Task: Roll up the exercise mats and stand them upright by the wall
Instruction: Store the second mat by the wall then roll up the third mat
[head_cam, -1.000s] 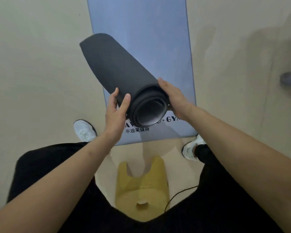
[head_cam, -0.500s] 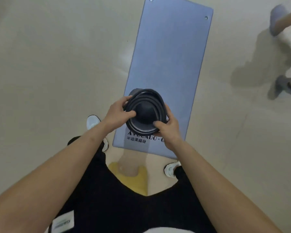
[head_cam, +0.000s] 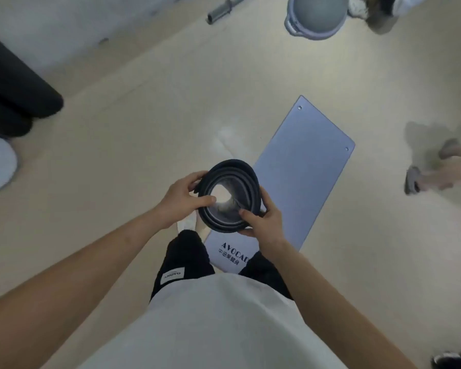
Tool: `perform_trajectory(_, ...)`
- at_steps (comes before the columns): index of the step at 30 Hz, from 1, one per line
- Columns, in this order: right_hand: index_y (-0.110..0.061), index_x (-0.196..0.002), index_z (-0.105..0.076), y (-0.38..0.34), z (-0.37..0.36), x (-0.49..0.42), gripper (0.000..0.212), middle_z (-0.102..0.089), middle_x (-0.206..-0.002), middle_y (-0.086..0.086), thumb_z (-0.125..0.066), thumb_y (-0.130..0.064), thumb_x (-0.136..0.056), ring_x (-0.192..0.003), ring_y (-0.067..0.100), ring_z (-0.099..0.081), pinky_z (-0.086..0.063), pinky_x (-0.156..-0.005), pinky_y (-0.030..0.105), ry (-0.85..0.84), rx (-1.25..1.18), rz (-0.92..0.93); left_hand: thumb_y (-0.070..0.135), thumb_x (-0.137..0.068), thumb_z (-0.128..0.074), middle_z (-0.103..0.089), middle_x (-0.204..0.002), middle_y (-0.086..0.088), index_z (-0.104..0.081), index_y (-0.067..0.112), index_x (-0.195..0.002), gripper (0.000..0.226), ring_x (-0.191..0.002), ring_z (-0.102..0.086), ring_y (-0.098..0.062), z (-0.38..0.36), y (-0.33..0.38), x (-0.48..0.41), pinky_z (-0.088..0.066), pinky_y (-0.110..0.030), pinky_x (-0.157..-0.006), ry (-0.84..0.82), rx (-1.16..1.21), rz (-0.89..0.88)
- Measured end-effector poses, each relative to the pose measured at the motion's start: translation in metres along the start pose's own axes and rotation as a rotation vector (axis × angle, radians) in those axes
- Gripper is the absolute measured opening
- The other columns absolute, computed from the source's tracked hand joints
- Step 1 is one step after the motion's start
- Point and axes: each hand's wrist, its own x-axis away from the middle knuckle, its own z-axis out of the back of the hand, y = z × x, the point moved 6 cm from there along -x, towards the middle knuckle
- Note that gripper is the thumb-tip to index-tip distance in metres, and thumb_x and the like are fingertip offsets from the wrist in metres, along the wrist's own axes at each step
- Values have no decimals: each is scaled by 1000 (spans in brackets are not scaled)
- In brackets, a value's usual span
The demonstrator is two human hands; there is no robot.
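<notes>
Both hands are clamping the near end of the rolled black mat (head_cam: 246,187). The left hand (head_cam: 183,199) is curling round the outer wall, with its thumb hooking over the rim onto the coils. The right hand (head_cam: 261,222) is doing the same from the opposite side, its thumb pressing on the inner turns. Neither palm is lying flat.

The roll is being held on end in front of the person's waist, its open core facing up. The lower end is hiding behind the top, so I cannot tell whether it is touching the floor. The turns are looking slack, with gaps showing between them. The outer edge seems to be sitting under the left fingers.

The blue mat (head_cam: 304,169) is lying flat and unrolled on the floor just beyond the roll, with the person standing at its printed end. The wall (head_cam: 64,27) is running along the far left, well apart from the person. Dark bulky shapes (head_cam: 14,97) are standing near it, too blurred to name.

My reading is that the first mat is ready for carrying and the second has not been started.

- Before walking, the thumbs should be squeezing the turns inward.
- The fingers should be pinning the outer edge so nothing is unwinding.
- The roll should be travelling vertical and going down with its loose edge against the wall.
- A coil this slack is likely to be telescoping or slumping once released.

Another person's feet (head_cam: 431,169) are passing on the right, while the route to the wall is leading left.
</notes>
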Motion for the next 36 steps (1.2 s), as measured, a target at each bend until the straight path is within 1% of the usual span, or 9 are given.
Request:
perform_trajectory(3,-42,-147,-45,-47,-54,-6,77,-70,-117,10,-70,4,-91,-102,29,-73,-65,-75,42,-96,72,29,7,-84,-82,-67,-112,30,-59,49,-120,60,-117,-55,15,60,22,26,-51,-27,-90,150,76,-32)
perform_trajectory(8,-40,-145,-50,-119,-150,-30,72,-70,-118,10,-67,6,-92,-105,29,-72,-65,-74,46,-272,170,98,6,-84,-82,-65,-118,29,-57,51,-119,63,-107,-53,28,158,52,41,-49,-41,-109,325,180,-68)
perform_trajectory(11,-38,-146,-52,-157,-210,-57,73,-72,-114,13,-64,8,-91,-101,30,-74,-64,-71,45,-336,188,111,15,-80,-85,-69,-112,27,-62,57,-114,59,-109,-57,20,221,68,32,-51,-49,-108,397,180,-80)
perform_trajectory(14,-37,-143,-55,-191,-274,-88,71,-73,-109,17,-61,10,-90,-98,34,-74,-64,-72,46,-392,203,114,37,-67,-84,-72,-119,13,-64,57,-116,57,-121,-62,-5,288,79,13,-53,-55,-104,460,176,-62)
perform_trajectory(17,-40,-133,-60,-225,-340,-125,69,-71,-110,22,-58,12,-89,-99,39,-73,-64,-75,53,-440,220,110,28,-74,-84,-72,-119,4,-64,59,-111,52,-120,-64,-17,355,88,-14,-53,-56,-103,526,211,-52)
perform_trajectory(21,-38,-135,-59,-270,-415,-161,70,-71,-110,21,-55,13,-88,-97,38,-73,-64,-76,54,-432,286,87,45,-66,-84,-69,-127,18,-60,67,-117,60,-128,-60,-9,432,92,-48,-51,-51,-109,562,282,-25)
perform_trajectory(26,-31,-151,-48,-321,-497,-187,77,-72,-114,15,-59,12,-88,-98,33,-73,-64,-70,42,-442,355,16,18,-85,-83,-68,-120,22,-61,49,-127,56,-118,-62,-1,514,109,-69,-52,-50,-107,623,341,-10)
perform_trajectory(31,-31,-150,-48,-354,-570,-216,77,-72,-109,12,-59,12,-88,-93,30,-71,-61,-62,36,-387,365,-16,14,-88,-79,-72,-106,24,-63,62,-108,55,-110,-66,-3,595,108,-105,-53,-50,-105,591,354,-8)
perform_trajectory(36,-43,-127,-60,-368,-638,-261,68,-71,-115,19,-57,14,-89,-96,36,-72,-61,-62,38,-344,351,-32,15,-90,-79,-62,-110,27,-57,28,-144,60,-118,-61,-11,669,99,-157,-47,-35,-108,566,289,33)
